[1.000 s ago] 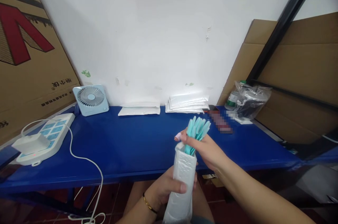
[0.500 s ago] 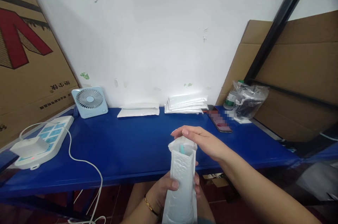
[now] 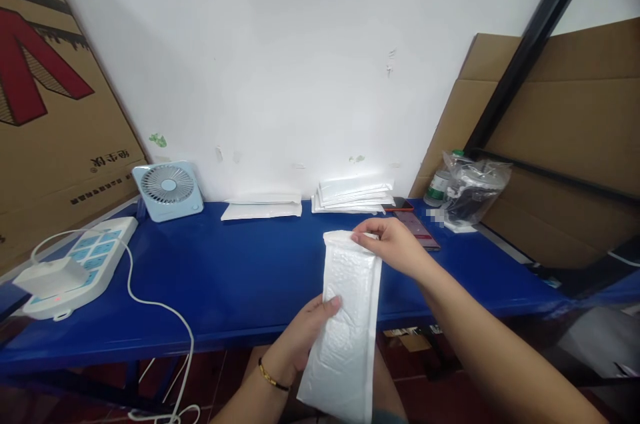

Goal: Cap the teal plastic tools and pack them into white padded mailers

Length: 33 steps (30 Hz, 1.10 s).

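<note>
A white bubble mailer (image 3: 345, 344) stands upright, tilted slightly, in front of the table's near edge. My left hand (image 3: 313, 327) grips its left side, thumb on the front face and the other fingers hidden behind. At the mailer's top edge, my right hand (image 3: 387, 241) pinches the right corner between thumb and fingers. The top edge looks flat, and whatever may be inside is out of sight. Beyond my hands lie a stack of white mailers (image 3: 353, 197) and, to its left, a separate white mailer (image 3: 261, 207), both against the wall.
On the blue table (image 3: 235, 271) stand a light-blue fan (image 3: 170, 191) and a power strip (image 3: 85, 271) with a white cable. Phones (image 3: 420, 231), a bottle (image 3: 439, 187) and a plastic-wrapped item (image 3: 473, 194) are at the right. Cardboard (image 3: 565, 111) flanks the table.
The mailer has risen and turned its broad face toward me. Its opening, where a teal item showed, is now out of view. My right hand has gone from flat over the top to pinching the corner.
</note>
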Available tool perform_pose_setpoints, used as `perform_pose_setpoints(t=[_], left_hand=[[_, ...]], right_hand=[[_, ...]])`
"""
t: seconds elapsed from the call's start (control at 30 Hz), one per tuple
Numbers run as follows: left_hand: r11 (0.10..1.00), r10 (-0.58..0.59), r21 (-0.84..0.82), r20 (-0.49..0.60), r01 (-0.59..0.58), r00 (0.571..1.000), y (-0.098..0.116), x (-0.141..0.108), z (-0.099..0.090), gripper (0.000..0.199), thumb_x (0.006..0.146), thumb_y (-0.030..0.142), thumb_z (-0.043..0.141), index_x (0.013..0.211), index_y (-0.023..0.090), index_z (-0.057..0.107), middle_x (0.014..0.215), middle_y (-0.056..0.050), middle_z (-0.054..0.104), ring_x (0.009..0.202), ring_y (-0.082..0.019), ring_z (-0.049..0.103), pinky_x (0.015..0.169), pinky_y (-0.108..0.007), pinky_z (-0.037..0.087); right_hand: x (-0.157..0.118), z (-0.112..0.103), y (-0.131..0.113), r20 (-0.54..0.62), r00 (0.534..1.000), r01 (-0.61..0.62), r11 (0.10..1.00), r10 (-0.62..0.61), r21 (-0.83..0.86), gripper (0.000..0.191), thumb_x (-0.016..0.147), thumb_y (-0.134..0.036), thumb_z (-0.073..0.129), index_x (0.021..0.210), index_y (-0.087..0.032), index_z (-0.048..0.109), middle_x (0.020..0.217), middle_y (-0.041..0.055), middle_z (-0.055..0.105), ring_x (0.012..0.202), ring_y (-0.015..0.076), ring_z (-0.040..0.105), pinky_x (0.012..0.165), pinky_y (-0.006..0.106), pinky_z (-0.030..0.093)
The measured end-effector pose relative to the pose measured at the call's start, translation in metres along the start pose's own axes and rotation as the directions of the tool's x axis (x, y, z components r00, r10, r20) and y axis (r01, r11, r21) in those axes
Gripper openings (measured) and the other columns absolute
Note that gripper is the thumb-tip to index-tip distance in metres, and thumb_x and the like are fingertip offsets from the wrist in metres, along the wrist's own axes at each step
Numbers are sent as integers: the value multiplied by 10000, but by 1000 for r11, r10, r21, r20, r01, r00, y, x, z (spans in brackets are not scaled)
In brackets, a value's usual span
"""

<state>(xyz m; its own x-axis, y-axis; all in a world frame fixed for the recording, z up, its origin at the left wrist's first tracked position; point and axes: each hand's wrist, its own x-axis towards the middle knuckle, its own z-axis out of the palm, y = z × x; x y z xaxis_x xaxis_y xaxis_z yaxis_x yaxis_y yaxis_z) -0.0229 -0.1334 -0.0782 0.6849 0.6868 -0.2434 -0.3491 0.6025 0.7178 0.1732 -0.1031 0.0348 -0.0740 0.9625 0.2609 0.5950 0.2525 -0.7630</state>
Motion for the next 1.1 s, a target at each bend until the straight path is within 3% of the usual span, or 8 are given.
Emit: perform_pose_setpoints(t=[0.13,0.3,0.5,0.67,0.73,0.87,1.03,1.1], left_hand=[[986,-122,-107,80,130,989,15,1,-3,425,778,349,656,1073,50,596,865,-123,696,744,-203,661,734,-302,497],[890,-395,-130,254,436,883,43,13,-12,470,813,442,549,1025,25,596,777,-98,668,652,-180,651,592,-259,501],[838,-393,-177,462,517,795,84,32,-9,441,903,347,410,1273,111,458,750,-48,608,590,-124,629,455,-178,439],[899,-220,-278,386,340,896,114,54,-29,487,931,349,370,1344,90,371,946,-129,652,797,-177,667,573,-211,526],[925,-134,-293,345,242,929,123,65,-42,510,926,409,374,1340,113,384,918,-111,653,769,-182,666,548,-226,531],[946,-98,-295,129,133,987,128,86,-63,490,904,462,407,1284,154,437,884,-74,646,713,-165,658,496,-220,514],[945,-96,-323,-148,44,984,121,98,-70,421,878,455,459,1176,160,502,849,-43,635,694,-148,650,494,-197,499],[939,-91,-342,-186,22,978,119,100,-68,395,870,448,471,1136,160,516,837,-40,629,676,-145,645,482,-195,487]], right_hand=[[0,-4,9,58,997,41,972,-55,231,372,810,-517,547,875,-189,711,855,63,677,787,206,599,702,316,449],[-3,-5,19,244,915,194,879,-322,436,470,659,-477,739,1052,-226,684,1174,89,603,1078,266,550,880,355,431],[14,9,44,115,985,53,866,-126,498,269,791,-352,658,1004,-190,683,923,56,703,845,193,636,777,308,484],[78,-13,73,-199,980,118,776,9,620,342,763,-438,658,979,-173,639,835,43,698,704,187,635,642,291,508],[114,-33,85,-277,958,108,809,70,578,377,752,-460,651,971,-155,619,771,50,690,660,197,634,597,296,508],[179,-70,110,-330,922,-191,979,204,70,303,872,-364,448,984,-129,602,790,73,681,721,193,633,641,291,496],[220,-85,128,-419,877,-344,915,233,-212,203,785,-242,529,879,-86,618,991,193,636,1036,316,522,877,440,386],[224,-75,125,-505,854,-345,862,124,-371,253,786,-244,531,971,-87,604,1130,223,572,1154,357,413,942,514,290]])
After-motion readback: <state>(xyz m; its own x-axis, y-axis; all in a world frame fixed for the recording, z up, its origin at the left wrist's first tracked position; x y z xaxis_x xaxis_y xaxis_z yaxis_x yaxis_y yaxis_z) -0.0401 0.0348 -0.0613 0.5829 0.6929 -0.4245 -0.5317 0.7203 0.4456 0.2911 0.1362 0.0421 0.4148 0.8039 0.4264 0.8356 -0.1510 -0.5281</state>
